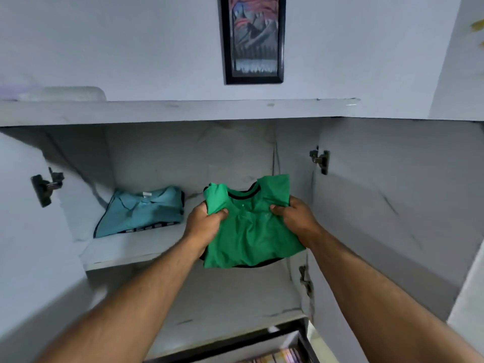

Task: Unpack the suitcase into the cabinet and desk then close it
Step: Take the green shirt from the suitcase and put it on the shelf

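At centre frame, over the front edge of the cabinet shelf, the folded green shirt is pinched by left hand and right hand at its sides, judged light, limp, best supported from both edges.

A folded green shirt with a black collar and hem is hanging in mid-air at the right of the open white cabinet, its lower edge drooping past the shelf front. A folded light-blue shirt is lying flat on the same shelf, well to its left.
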